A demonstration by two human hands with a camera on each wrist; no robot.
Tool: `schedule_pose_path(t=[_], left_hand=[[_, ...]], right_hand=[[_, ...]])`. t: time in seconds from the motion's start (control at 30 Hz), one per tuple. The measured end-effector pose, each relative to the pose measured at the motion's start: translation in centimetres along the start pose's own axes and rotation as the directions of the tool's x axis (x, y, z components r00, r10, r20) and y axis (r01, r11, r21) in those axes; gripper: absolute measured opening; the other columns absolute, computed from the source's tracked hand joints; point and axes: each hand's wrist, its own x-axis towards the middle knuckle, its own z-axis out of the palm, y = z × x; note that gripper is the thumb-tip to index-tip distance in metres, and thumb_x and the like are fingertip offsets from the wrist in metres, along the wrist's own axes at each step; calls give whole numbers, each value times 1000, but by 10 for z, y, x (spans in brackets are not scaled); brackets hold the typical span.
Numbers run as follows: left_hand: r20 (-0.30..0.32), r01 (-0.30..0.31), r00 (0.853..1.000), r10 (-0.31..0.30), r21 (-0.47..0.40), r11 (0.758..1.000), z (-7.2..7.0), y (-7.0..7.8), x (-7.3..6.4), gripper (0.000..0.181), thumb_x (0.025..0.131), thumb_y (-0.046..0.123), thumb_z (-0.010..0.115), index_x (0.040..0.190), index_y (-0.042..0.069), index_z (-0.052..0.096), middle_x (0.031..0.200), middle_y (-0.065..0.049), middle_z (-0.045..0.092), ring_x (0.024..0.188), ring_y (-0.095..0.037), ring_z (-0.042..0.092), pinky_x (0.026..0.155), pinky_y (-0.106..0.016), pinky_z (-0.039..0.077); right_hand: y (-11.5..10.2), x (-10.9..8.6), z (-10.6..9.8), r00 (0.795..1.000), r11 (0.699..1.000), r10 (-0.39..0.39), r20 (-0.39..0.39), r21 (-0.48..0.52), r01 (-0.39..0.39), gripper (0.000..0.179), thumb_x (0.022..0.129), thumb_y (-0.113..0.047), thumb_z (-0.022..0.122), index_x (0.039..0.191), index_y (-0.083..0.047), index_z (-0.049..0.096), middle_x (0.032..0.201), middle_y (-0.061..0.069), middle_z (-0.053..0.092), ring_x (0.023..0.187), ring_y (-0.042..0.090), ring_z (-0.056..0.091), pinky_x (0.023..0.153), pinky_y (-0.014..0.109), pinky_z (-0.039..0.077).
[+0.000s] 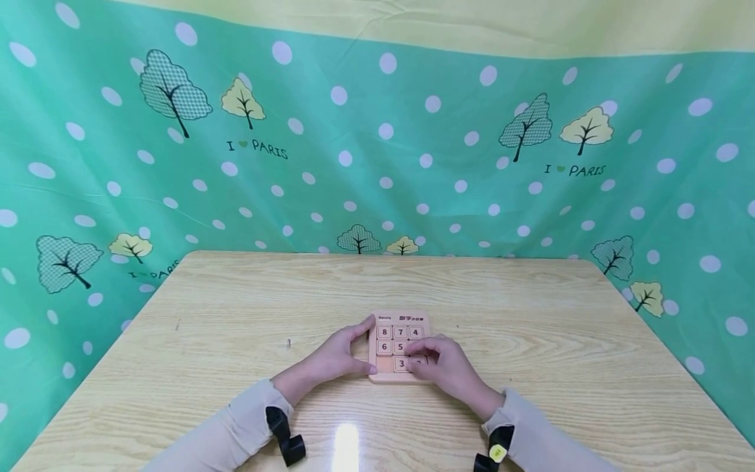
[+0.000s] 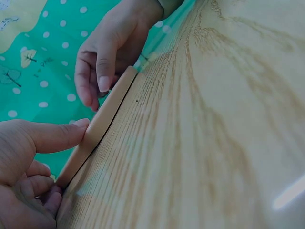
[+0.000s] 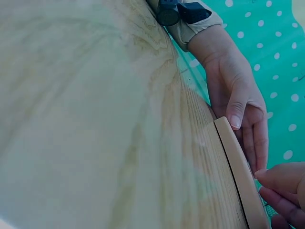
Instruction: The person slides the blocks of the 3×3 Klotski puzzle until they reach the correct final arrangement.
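Hands [image 2: 21, 155] [image 3: 288, 183] at board [image 1: 398, 378], tiles [image 1: 400, 332] head-view only

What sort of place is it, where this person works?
Probably an indoor recording corner: there is a wood-grain table, a green printed cloth hung behind it, and black straps at both wrists.

A green cloth [image 1: 366, 141] (pale-dotted, printed with trees [image 1: 168, 82]) hangs behind the wood-grained bench [image 1: 531, 314], which reflects bright light [image 1: 346, 446].
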Motion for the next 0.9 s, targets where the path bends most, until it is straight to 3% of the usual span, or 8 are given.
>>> schedule_pose_path(t=[0.33,0.67,0.9], left_hand=[[1,-3,1000,3,-7,1000,1,1,0,95,70,10,81,146,0,26,154,-11,24,142,-29,18,116,-44,12],[-5,-2,1000,2,-2,1000,0,0,0,95,70,10,81,147,1,25,153,-12,26,142,-29,18,116,-45,12],[-4,-13,1000,13,7,1000,0,-1,1,95,70,10,81,147,1,26,153,-11,25,142,-29,19,116,-44,13]], right_hand=[[0,-4,-2,1000,996,12,-20,-83,-14,21,73,-11,78,92,-18,74,88,-5,62,78,13,49,67,22,43],[-3,-2,2,1000,996,1,0,-87,-1,18,74,-12,77,92,-14,75,83,-3,60,75,13,49,64,22,43],[-6,1,9,999,995,-35,10,-90,36,20,75,-12,77,94,-16,75,93,-5,66,88,13,55,80,27,43]])
